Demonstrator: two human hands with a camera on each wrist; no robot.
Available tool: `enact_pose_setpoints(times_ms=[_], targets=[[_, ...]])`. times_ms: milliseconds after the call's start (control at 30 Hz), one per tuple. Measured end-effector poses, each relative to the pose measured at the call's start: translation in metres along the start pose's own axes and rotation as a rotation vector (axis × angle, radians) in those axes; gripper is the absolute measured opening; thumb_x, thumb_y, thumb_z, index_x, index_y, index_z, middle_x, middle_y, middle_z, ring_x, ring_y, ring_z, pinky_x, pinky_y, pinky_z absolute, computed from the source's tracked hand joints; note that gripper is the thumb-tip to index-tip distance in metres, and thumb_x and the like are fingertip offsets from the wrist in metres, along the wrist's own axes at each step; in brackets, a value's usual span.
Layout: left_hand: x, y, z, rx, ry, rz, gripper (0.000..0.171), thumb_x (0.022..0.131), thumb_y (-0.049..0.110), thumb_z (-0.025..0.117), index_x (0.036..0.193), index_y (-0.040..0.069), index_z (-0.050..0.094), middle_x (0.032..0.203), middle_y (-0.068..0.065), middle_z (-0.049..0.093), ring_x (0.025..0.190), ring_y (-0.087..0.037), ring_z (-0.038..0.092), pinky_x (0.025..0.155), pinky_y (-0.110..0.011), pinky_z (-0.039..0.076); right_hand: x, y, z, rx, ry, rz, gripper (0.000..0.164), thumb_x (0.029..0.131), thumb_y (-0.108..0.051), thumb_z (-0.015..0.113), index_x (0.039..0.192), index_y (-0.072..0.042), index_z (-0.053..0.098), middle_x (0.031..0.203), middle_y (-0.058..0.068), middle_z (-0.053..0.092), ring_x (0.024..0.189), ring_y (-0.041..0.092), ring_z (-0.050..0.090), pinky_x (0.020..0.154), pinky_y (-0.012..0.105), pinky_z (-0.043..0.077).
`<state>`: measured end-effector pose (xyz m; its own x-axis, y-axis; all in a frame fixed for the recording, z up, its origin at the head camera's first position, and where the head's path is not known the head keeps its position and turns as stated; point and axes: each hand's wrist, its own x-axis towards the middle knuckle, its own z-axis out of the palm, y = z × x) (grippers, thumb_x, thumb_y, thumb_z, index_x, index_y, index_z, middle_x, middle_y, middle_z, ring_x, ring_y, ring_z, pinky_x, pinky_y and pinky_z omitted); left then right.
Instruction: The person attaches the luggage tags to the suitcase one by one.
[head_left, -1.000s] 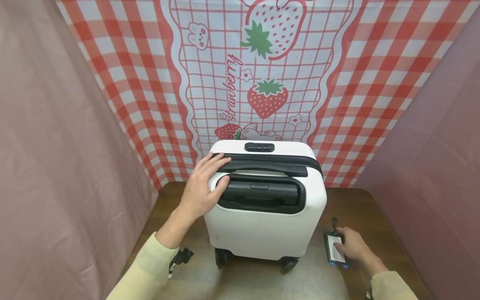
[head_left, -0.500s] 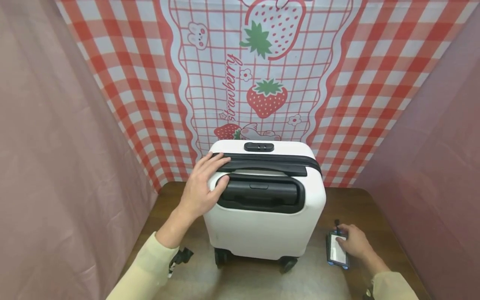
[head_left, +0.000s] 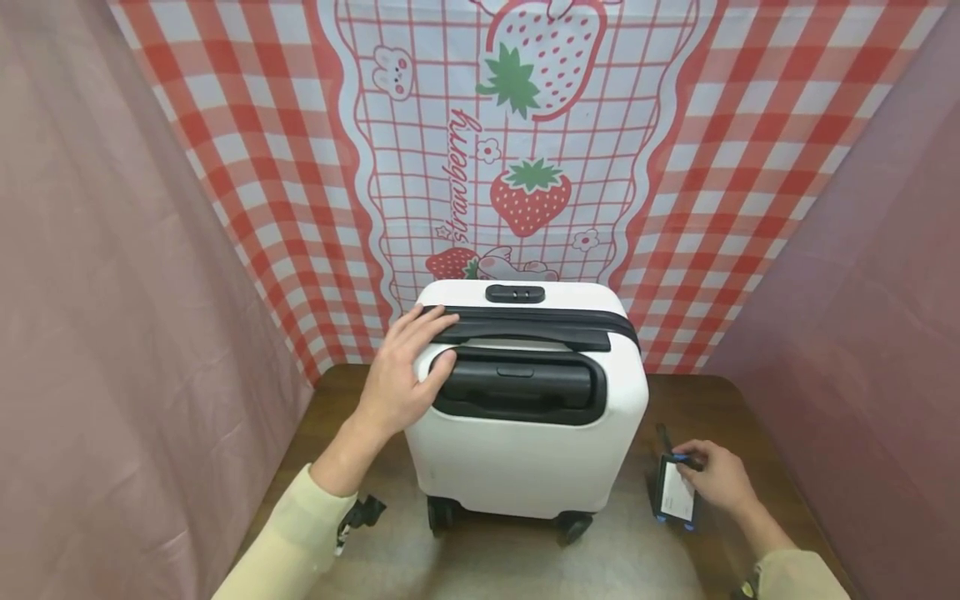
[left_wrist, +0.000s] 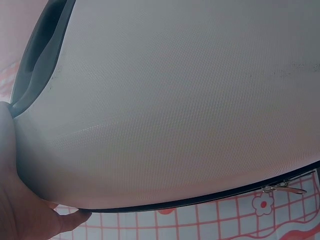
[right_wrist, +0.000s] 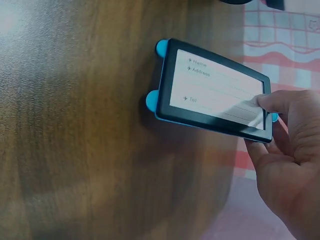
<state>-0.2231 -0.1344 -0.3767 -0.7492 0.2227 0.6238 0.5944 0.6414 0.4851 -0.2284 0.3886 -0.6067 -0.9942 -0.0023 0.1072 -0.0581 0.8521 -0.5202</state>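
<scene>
A white hard-shell suitcase (head_left: 517,467) stands upright on its wheels on the wooden table. My left hand (head_left: 397,375) rests on its top left corner, fingers over the black side handle and thumb near the recessed black pull handle (head_left: 517,385). In the left wrist view, the thumb and a fingertip lie along the edge of the white shell (left_wrist: 175,110). To the right of the suitcase, my right hand (head_left: 718,477) pinches a luggage tag (right_wrist: 215,90) by its strap end. The tag has a black frame, blue corner nubs and a white card printed with Name, Address and Tel.
A strawberry-print cloth (head_left: 531,200) hangs behind the suitcase, with pink cloth (head_left: 150,292) on both sides. The table's brown top (head_left: 675,400) shows to the right. A small black device (head_left: 363,512) is at the left wrist.
My right hand has shifted slightly right with the luggage tag, and its fingers have moved to the tag's strap end. My left hand stays on the suitcase.
</scene>
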Motion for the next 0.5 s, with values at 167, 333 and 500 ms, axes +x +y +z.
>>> enact_pose_setpoints(times_ms=[167, 333, 500], targets=[[0.0, 0.001, 0.0, 0.0, -0.004, -0.007, 0.049, 0.101, 0.035, 0.065, 0.147, 0.02, 0.064, 0.16, -0.008, 0.057, 0.157, -0.036, 0.04, 0.125, -0.066, 0.035, -0.002, -0.009, -0.011, 0.022, 0.01, -0.019, 0.02, 0.09, -0.009, 0.079, 0.109, -0.009, 0.077, 0.101, 0.019, 0.081, 0.076, 0.018, 0.063, 0.063, 0.029, 0.043], [0.0, 0.002, 0.0, -0.001, -0.004, -0.012, 0.048, 0.101, 0.035, 0.065, 0.147, 0.02, 0.065, 0.16, -0.007, 0.057, 0.157, -0.036, 0.04, 0.125, -0.065, 0.035, -0.003, -0.017, -0.017, 0.004, 0.073, -0.096, 0.021, 0.087, -0.006, 0.082, 0.108, -0.011, 0.077, 0.095, 0.011, 0.081, 0.071, 0.014, 0.062, 0.06, 0.027, 0.043], [0.0, 0.002, 0.0, -0.003, -0.003, -0.013, 0.048, 0.101, 0.035, 0.065, 0.147, 0.02, 0.065, 0.16, -0.008, 0.057, 0.157, -0.036, 0.04, 0.125, -0.066, 0.035, -0.002, -0.028, -0.021, -0.017, 0.194, -0.201, 0.03, 0.083, 0.001, 0.085, 0.107, -0.012, 0.074, 0.093, 0.009, 0.081, 0.078, 0.022, 0.075, 0.064, 0.03, 0.053]])
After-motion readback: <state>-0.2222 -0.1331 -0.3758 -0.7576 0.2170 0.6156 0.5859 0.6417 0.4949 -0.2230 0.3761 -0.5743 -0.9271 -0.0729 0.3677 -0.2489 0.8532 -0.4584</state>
